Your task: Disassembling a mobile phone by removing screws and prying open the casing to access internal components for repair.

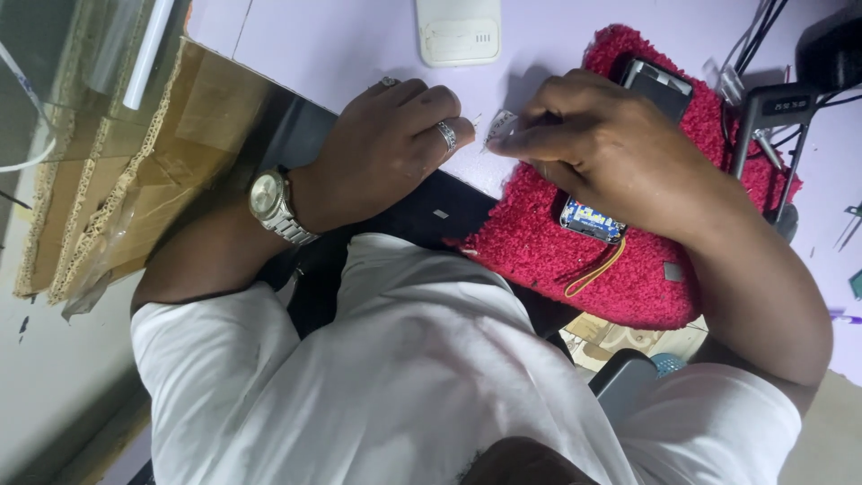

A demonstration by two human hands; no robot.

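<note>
Red fuzzy mat [628, 269] lies under the right hand [602, 148], cushioning a circuit board [593, 220]. Its fingers pinch a small pale part [501, 126], likely for fine control. Just beside, the left hand [395, 144] is curled, seemingly steadying. Beyond both, the desk [341, 45] offers room up to a white box [458, 31].

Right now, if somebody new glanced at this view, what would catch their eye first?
Probably the fuzzy red mat at centre right on the pale lilac table, with a small blue circuit board lying on it. Just above it, the right hand pinches a small pale part close to the left hand, which wears a ring and a silver wristwatch. Brown cardboard fills the left side.
</note>
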